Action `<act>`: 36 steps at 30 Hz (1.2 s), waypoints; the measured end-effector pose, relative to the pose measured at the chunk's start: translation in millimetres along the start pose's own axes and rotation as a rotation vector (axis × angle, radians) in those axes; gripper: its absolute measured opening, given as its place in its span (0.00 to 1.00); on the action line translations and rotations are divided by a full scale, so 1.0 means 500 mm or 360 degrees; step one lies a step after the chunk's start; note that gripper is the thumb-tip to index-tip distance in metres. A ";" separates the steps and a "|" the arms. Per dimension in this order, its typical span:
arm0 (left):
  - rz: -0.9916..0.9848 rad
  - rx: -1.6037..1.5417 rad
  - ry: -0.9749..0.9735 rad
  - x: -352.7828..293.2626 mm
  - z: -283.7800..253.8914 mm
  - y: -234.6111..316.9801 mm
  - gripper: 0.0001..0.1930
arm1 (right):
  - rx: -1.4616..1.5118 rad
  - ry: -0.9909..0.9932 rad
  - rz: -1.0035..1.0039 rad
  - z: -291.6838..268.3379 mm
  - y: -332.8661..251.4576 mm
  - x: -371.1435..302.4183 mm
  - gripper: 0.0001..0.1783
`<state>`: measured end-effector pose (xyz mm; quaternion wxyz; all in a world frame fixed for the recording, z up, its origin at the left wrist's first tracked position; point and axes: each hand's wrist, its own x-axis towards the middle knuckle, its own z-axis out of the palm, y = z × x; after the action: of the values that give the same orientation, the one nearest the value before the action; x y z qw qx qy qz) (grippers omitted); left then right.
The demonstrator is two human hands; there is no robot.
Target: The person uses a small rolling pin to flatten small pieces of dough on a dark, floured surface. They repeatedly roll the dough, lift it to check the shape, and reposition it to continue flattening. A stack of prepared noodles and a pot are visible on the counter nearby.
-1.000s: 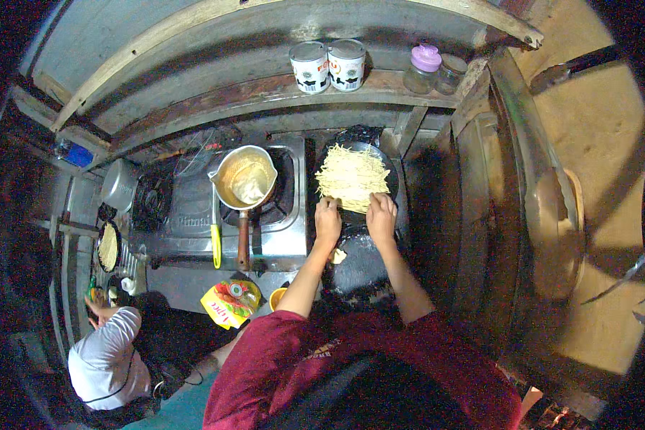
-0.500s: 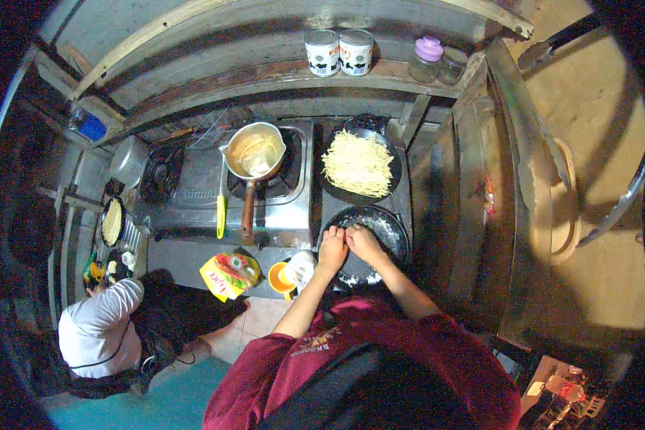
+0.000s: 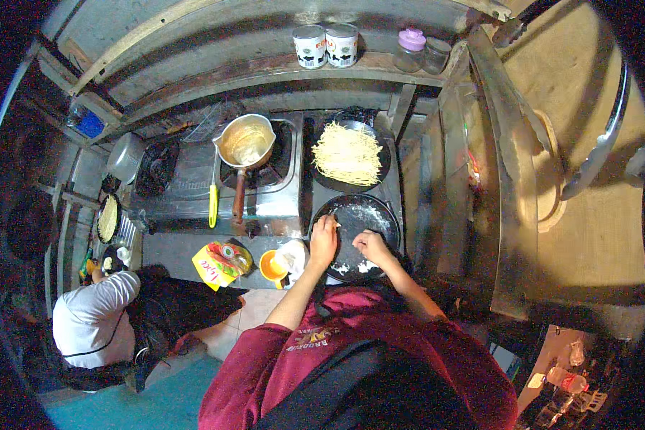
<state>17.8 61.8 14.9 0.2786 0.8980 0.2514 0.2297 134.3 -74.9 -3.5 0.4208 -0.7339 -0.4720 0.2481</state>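
Note:
Both my hands are over a round black tray (image 3: 347, 244) dusted with patches of white powder (image 3: 370, 215). Near its left rim, my left hand (image 3: 325, 240) is closed, with a small pale bit at the fingertips that is too small to name. My right hand (image 3: 373, 247) hovers over or touches the right side of the tray, its fingers curled and pressed together; whatever they hold is hidden. Just beyond stands a black pan (image 3: 385, 161) heaped with thin pale-yellow strips (image 3: 347, 154), like cut noodles or potato sticks.
A saucepan (image 3: 245, 141) with a wooden handle rests on the gas stove (image 3: 186, 204), beside a yellow-green-handled utensil (image 3: 213, 206). Left of the tray are an orange mug (image 3: 270, 266), a white bag (image 3: 292, 258) and a yellow packet (image 3: 222, 265). Another person (image 3: 97, 319) sits at lower left.
My hands, together at the tray's middle before, have moved apart: the left stays near the left rim, the right has drawn to the right and nearer me. The whole view has shifted slightly.

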 end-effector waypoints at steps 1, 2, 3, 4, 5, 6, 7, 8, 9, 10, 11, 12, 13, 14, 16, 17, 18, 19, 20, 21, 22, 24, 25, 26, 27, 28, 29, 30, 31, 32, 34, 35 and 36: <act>0.0085 0.0016 0.0114 -0.007 -0.008 0.026 0.15 | 0.0074 0.0063 0.0096 0.001 0.002 -0.004 0.02; 0.0019 0.0031 0.0016 -0.022 -0.011 0.046 0.16 | 0.0048 0.0096 0.0130 0.002 -0.003 -0.007 0.03; 0.0026 -0.0069 -0.0066 -0.040 0.000 0.053 0.16 | 0.0021 0.0128 0.0165 0.005 -0.008 -0.009 0.03; 0.0029 -0.0217 -0.0186 -0.058 0.004 0.064 0.16 | -0.0005 0.0161 0.0198 0.008 -0.015 -0.010 0.04; 0.0032 -0.0364 -0.0304 -0.074 0.007 0.074 0.17 | -0.0031 0.0193 0.0231 0.008 -0.020 -0.012 0.05; 0.0120 -0.0367 -0.0347 -0.086 0.009 0.079 0.17 | -0.0372 0.0245 0.0114 0.007 -0.026 -0.017 0.06; 0.0132 -0.0295 -0.0263 -0.087 0.010 0.077 0.17 | -0.0320 0.0283 0.0075 0.009 -0.026 -0.023 0.06; 0.0142 -0.0222 -0.0179 -0.084 0.011 0.073 0.18 | -0.0268 0.0320 0.0037 0.011 -0.026 -0.027 0.06; 0.0151 -0.0150 -0.0095 -0.081 0.012 0.068 0.18 | -0.0216 0.0355 -0.0002 0.013 -0.025 -0.029 0.06; 0.0035 -0.0151 -0.0143 -0.056 -0.001 0.073 0.19 | -0.0224 0.0398 0.0017 0.020 -0.016 -0.031 0.08; -0.0015 -0.0082 -0.0124 -0.042 -0.007 0.068 0.20 | -0.0172 0.0383 0.0064 0.021 -0.024 -0.029 0.09; -0.0033 -0.0045 -0.0092 -0.025 -0.013 0.060 0.20 | -0.0120 0.0368 0.0111 0.022 -0.031 -0.025 0.10; -0.0046 -0.0012 -0.0061 -0.011 -0.017 0.055 0.20 | -0.0072 0.0357 0.0161 0.021 -0.038 -0.021 0.11; -0.0036 -0.0045 -0.0021 -0.006 -0.004 0.037 0.17 | -0.0033 0.0351 0.0142 0.029 -0.032 -0.012 0.12; 0.0007 0.0029 -0.0059 -0.001 0.009 0.012 0.12 | 0.0099 0.0440 0.0010 0.049 -0.023 0.011 0.12; 0.0023 0.0055 -0.0077 -0.002 0.011 0.000 0.11 | 0.0170 0.0478 -0.0061 0.054 -0.037 0.027 0.11; 0.0029 0.0084 -0.0042 0.000 0.019 -0.010 0.10 | 0.0162 0.0416 0.0034 0.052 -0.050 0.036 0.11; 0.0026 0.0074 -0.0033 0.001 0.019 -0.012 0.09 | 0.0126 0.0408 0.0017 0.055 -0.049 0.047 0.11; 0.0022 0.0065 -0.0024 0.001 0.020 -0.013 0.09 | 0.0089 0.0399 -0.0001 0.057 -0.048 0.057 0.12; 0.0017 0.0056 -0.0014 0.002 0.022 -0.014 0.08 | 0.0053 0.0388 -0.0019 0.060 -0.048 0.067 0.12; 0.0024 0.0089 -0.0019 0.002 0.022 -0.017 0.07 | 0.0032 0.0429 -0.0101 0.065 -0.048 0.078 0.09; 0.0032 0.0048 0.0028 0.002 0.023 -0.020 0.06 | -0.0139 0.0366 -0.0087 0.067 -0.045 0.085 0.06; 0.0036 0.0022 0.0052 0.003 0.024 -0.018 0.06 | -0.0228 0.0336 -0.0079 0.067 -0.038 0.087 0.05; -0.0025 0.0129 -0.0067 0.004 0.023 -0.018 0.06 | -0.0260 0.0315 -0.0064 0.067 -0.031 0.091 0.05; -0.0013 0.0138 -0.0061 0.005 0.022 -0.018 0.06 | -0.0224 0.0233 -0.0073 0.065 -0.023 0.097 0.05; -0.0004 0.0146 -0.0057 0.004 0.022 -0.017 0.06 | -0.0189 0.0148 -0.0079 0.061 -0.017 0.101 0.05; 0.0007 0.0154 -0.0053 0.004 0.022 -0.017 0.06 | -0.0154 0.0065 -0.0085 0.055 -0.012 0.104 0.05; 0.0037 0.0185 -0.0080 0.004 0.020 -0.018 0.06 | -0.0072 -0.0109 0.0037 0.046 -0.005 0.104 0.05; 0.0002 0.0144 -0.0103 0.005 0.019 -0.018 0.06 | 0.0140 -0.0326 -0.0066 0.032 0.002 0.097 0.04; -0.0042 0.0108 -0.0119 0.006 0.017 -0.018 0.07 | 0.0137 -0.0356 -0.0131 0.023 -0.003 0.086 0.04; -0.0103 0.0010 -0.0072 0.010 0.016 -0.017 0.05 | 0.0063 -0.0306 -0.0116 0.014 -0.007 0.053 0.04; -0.0105 -0.0036 -0.0062 0.009 0.016 -0.016 0.05 | -0.0008 -0.0227 -0.0035 0.011 -0.006 0.034 0.04; -0.0107 -0.0081 -0.0051 0.007 0.015 -0.014 0.04 | -0.0080 -0.0147 0.0045 0.009 -0.004 0.018 0.04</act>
<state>22.4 66.0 5.8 0.3129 0.8852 0.2711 0.2121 133.8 -64.4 -3.7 0.3764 -0.7386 -0.4866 0.2757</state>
